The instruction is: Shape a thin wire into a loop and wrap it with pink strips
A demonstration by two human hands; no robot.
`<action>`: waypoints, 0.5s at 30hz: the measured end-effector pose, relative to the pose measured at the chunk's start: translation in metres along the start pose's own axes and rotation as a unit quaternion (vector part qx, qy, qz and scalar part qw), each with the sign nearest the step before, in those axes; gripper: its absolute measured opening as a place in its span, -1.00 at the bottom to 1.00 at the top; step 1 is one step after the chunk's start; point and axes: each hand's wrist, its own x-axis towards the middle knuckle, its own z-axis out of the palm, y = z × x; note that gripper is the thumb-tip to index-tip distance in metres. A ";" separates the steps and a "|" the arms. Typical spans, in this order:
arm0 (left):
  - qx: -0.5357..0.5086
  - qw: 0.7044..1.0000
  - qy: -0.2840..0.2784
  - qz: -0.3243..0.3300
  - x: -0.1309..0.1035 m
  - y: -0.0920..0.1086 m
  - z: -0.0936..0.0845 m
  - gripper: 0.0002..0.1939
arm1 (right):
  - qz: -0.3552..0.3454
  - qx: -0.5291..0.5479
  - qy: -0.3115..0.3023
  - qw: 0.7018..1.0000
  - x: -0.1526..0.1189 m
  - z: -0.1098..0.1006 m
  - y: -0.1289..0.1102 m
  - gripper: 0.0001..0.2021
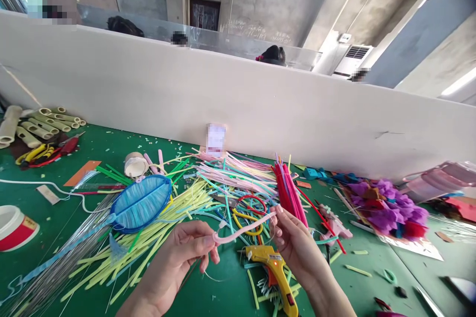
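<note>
A pale pink pipe cleaner is stretched between my two hands above the green table. My left hand pinches its curved left end between thumb and fingers. Its other end is gripped by the fingertips of my right hand, slightly higher. A thin wire or thread hangs by my left fingers; where it is fixed, I cannot tell. Below my right hand lies a yellow glue gun. Scissors with red and yellow handles rest just behind the pink strip.
Yellow-green pipe cleaners and a blue leaf-shaped fan lie at left. Pink stems and a red bundle are behind. Bamboo pieces, pliers, purple flowers and a phone stand around, before a white partition.
</note>
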 end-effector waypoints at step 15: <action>0.036 0.998 -0.036 0.028 -0.003 0.003 0.001 -0.80 | -0.015 -0.085 -0.009 0.996 0.001 -0.005 -0.008 -0.61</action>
